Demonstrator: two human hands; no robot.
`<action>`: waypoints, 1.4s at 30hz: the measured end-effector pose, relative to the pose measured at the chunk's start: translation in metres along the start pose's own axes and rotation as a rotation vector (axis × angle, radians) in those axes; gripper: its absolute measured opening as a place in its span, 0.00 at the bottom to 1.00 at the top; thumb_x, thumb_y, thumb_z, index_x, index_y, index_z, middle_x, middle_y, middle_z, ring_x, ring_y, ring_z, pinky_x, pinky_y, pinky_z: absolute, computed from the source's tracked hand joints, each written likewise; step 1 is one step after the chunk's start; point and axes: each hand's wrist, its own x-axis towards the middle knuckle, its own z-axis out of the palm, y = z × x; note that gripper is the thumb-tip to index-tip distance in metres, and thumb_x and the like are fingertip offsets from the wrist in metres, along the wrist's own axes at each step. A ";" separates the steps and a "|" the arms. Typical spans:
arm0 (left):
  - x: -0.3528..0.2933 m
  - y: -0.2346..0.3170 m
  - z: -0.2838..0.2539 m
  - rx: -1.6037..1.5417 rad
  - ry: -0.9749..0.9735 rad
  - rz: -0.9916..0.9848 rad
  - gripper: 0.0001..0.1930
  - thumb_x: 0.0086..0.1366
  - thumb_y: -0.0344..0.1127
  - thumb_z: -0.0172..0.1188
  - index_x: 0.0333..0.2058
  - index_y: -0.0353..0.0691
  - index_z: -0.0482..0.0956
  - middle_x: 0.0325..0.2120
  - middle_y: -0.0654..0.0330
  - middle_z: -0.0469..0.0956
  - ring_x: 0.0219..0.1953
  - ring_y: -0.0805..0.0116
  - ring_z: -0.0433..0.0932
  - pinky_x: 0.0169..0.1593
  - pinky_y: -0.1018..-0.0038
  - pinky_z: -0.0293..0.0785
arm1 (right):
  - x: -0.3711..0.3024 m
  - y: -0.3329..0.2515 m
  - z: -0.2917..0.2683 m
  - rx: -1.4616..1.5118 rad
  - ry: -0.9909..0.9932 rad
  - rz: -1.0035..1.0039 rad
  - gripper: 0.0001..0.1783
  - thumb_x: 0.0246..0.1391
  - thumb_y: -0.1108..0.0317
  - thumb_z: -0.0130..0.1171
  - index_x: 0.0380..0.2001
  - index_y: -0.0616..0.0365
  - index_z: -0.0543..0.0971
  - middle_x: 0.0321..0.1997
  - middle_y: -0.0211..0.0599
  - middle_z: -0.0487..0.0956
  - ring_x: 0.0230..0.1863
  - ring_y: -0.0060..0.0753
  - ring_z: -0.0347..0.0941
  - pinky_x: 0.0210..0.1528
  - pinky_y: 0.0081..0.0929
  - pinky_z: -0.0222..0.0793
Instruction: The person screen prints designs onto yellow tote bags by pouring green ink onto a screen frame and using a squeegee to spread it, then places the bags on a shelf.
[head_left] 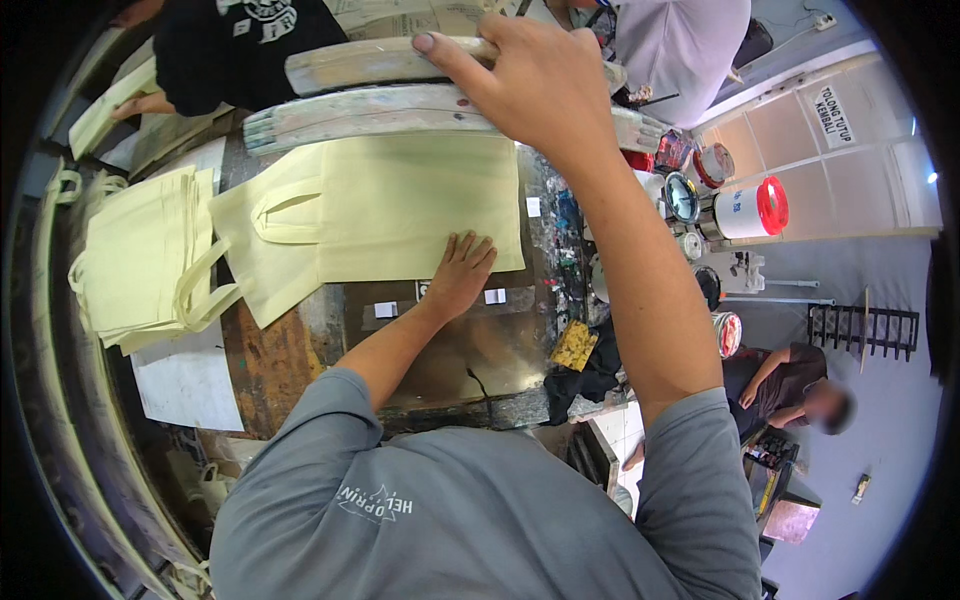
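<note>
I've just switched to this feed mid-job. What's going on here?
A person in grey works over a cluttered, stained table. Their left hand rests flat on the edge of a cream bag laid out with its handle showing. The right hand grips a paint-stained wooden frame at the bag's far side. More cream bags are stacked to the left.

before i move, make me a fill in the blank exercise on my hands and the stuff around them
The left hand rests on the pale yellow bag, near its lower ____ corner in the picture.
The right hand grips a long stained bar, its thumb pointing toward the picture's ____ side.
The sponge beside the black cloth is mainly ____.
A stack of bags lies to the ____ of that bag.

Missing words: right; left; yellow; left
</note>
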 end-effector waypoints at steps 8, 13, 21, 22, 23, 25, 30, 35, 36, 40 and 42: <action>-0.010 0.033 -0.021 -0.092 -0.038 -0.062 0.55 0.65 0.80 0.48 0.75 0.38 0.63 0.78 0.54 0.57 0.80 0.44 0.51 0.73 0.19 0.32 | 0.019 0.000 -0.015 0.138 -0.092 0.090 0.39 0.64 0.32 0.55 0.24 0.62 0.84 0.24 0.52 0.84 0.32 0.56 0.82 0.51 0.52 0.70; -0.016 0.047 -0.018 -0.134 -0.032 -0.106 0.59 0.62 0.83 0.49 0.75 0.38 0.62 0.79 0.54 0.56 0.80 0.43 0.50 0.73 0.20 0.31 | 0.017 -0.004 -0.008 0.057 -0.036 0.062 0.39 0.64 0.32 0.56 0.24 0.62 0.85 0.22 0.51 0.82 0.30 0.55 0.81 0.50 0.51 0.69; -0.021 0.049 -0.037 -0.211 0.066 -0.103 0.66 0.57 0.90 0.45 0.78 0.38 0.57 0.80 0.48 0.51 0.82 0.45 0.42 0.77 0.29 0.24 | 0.006 -0.012 -0.015 0.060 -0.073 0.080 0.39 0.63 0.30 0.56 0.24 0.60 0.84 0.25 0.48 0.84 0.32 0.53 0.81 0.43 0.50 0.68; -0.018 0.046 -0.068 -0.222 0.122 -0.171 0.63 0.59 0.85 0.54 0.78 0.39 0.56 0.78 0.42 0.54 0.81 0.43 0.47 0.79 0.35 0.34 | 0.007 -0.003 -0.006 0.044 -0.076 0.063 0.40 0.62 0.28 0.54 0.26 0.59 0.85 0.26 0.46 0.84 0.32 0.53 0.81 0.38 0.48 0.66; -0.021 0.038 -0.102 -0.514 0.222 -0.291 0.60 0.60 0.80 0.58 0.78 0.40 0.56 0.77 0.43 0.57 0.79 0.42 0.53 0.79 0.38 0.42 | 0.001 0.003 -0.002 0.027 -0.077 0.048 0.42 0.62 0.25 0.52 0.27 0.58 0.85 0.27 0.45 0.84 0.32 0.53 0.81 0.33 0.47 0.63; -0.043 -0.001 -0.178 -0.884 0.360 -0.319 0.51 0.66 0.63 0.68 0.77 0.41 0.56 0.72 0.43 0.67 0.71 0.42 0.69 0.75 0.49 0.62 | -0.021 0.001 0.007 -0.056 -0.018 -0.038 0.40 0.62 0.26 0.53 0.29 0.58 0.84 0.28 0.44 0.84 0.32 0.52 0.81 0.36 0.47 0.64; -0.130 -0.038 -0.261 -2.100 0.475 -0.177 0.56 0.73 0.80 0.28 0.78 0.32 0.42 0.71 0.33 0.65 0.72 0.40 0.68 0.77 0.46 0.60 | -0.096 -0.024 0.010 -0.111 -0.123 -0.099 0.37 0.60 0.29 0.59 0.35 0.58 0.85 0.38 0.46 0.86 0.41 0.49 0.81 0.51 0.53 0.63; -0.122 -0.008 -0.252 -1.936 0.610 -0.315 0.58 0.72 0.81 0.27 0.78 0.29 0.39 0.73 0.32 0.60 0.68 0.36 0.72 0.74 0.45 0.65 | -0.113 -0.025 0.006 -0.074 -0.104 -0.048 0.35 0.60 0.31 0.61 0.35 0.57 0.85 0.34 0.43 0.83 0.41 0.47 0.79 0.51 0.50 0.61; -0.114 -0.007 -0.251 -1.920 0.640 -0.294 0.57 0.74 0.80 0.30 0.78 0.29 0.39 0.73 0.32 0.60 0.66 0.35 0.74 0.72 0.46 0.67 | -0.112 -0.029 0.004 -0.104 -0.029 -0.069 0.32 0.60 0.33 0.63 0.32 0.56 0.82 0.32 0.40 0.81 0.37 0.45 0.77 0.48 0.47 0.58; -0.123 -0.064 -0.236 -1.366 0.395 -0.580 0.44 0.79 0.56 0.53 0.78 0.31 0.48 0.71 0.36 0.65 0.66 0.43 0.73 0.68 0.51 0.69 | -0.088 -0.022 0.003 -0.142 0.062 -0.083 0.31 0.62 0.34 0.62 0.36 0.56 0.84 0.35 0.39 0.84 0.41 0.43 0.79 0.50 0.48 0.60; -0.178 -0.127 -0.157 -0.760 0.612 -1.093 0.42 0.73 0.52 0.64 0.73 0.30 0.59 0.65 0.39 0.70 0.61 0.44 0.75 0.65 0.51 0.70 | -0.071 -0.020 0.000 -0.122 0.006 -0.037 0.32 0.64 0.34 0.60 0.35 0.56 0.84 0.34 0.40 0.84 0.41 0.45 0.80 0.49 0.48 0.61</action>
